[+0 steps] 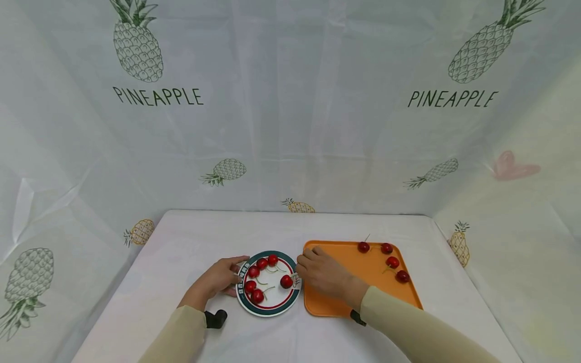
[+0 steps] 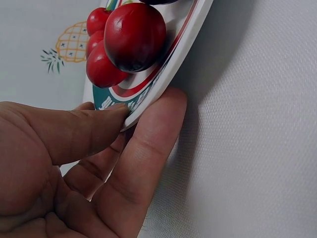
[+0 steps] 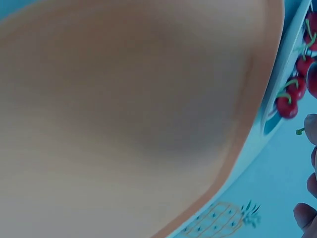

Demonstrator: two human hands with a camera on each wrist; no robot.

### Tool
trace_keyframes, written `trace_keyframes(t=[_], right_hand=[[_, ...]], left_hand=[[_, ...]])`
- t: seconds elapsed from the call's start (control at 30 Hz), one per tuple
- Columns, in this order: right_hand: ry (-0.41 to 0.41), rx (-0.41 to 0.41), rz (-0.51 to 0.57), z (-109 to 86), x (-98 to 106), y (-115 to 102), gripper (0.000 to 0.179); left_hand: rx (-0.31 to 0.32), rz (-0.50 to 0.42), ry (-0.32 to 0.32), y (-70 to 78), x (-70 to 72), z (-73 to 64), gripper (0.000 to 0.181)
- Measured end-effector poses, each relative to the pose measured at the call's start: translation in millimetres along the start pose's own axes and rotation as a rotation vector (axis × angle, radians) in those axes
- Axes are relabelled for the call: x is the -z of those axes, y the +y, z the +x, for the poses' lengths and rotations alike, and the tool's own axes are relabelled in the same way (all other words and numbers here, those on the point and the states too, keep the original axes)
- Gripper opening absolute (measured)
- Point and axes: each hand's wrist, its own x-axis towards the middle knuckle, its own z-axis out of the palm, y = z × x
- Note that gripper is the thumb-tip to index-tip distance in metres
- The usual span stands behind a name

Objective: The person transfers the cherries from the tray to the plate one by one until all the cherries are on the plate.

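Observation:
My left hand (image 1: 218,277) pinches the left rim of a round white plate (image 1: 268,311) with a teal border; in the left wrist view the thumb (image 2: 94,131) lies over the rim and a finger beneath it. Several red cherries with green stems, one of them a cherry (image 1: 257,296) at the front, lie along the plate's left side. Over the plate's right side, my right hand (image 1: 324,275) pinches another cherry (image 1: 286,282) by its stem. The stem's green end (image 3: 299,131) pokes out from the fingertips in the right wrist view.
An orange tray (image 1: 358,275) stands just right of the plate, under my right forearm. Several cherries, including a dark red cherry (image 1: 402,276), lie along its right side and far edge. A white cloth (image 1: 190,237) covers the table, with a pineapple-print curtain (image 1: 290,126) behind.

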Motion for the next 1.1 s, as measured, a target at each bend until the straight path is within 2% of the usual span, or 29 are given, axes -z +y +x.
trace_keyframes(t=[0.13, 0.37, 0.7, 1.1], right_hand=[[0.005, 0.028, 0.025, 9.8, 0.2, -9.4, 0.034], [0.041, 0.079, 0.032, 21.0, -2.6, -23.9, 0.027], [0.026, 0.111, 0.046, 29.8, -9.0, -38.9, 0.035], [0.015, 0.132, -0.02, 36.1, -8.2, -46.2, 0.041]], left_hand=[[0.007, 0.006, 0.006, 0.6, -0.3, 0.4, 0.065], [0.018, 0.009, 0.012, 1.1, -0.9, 1.0, 0.066], [0.016, -0.004, 0.006, 1.0, -0.8, 1.5, 0.066], [0.011, -0.011, -0.006, -1.2, -0.1, 2.8, 0.066]])
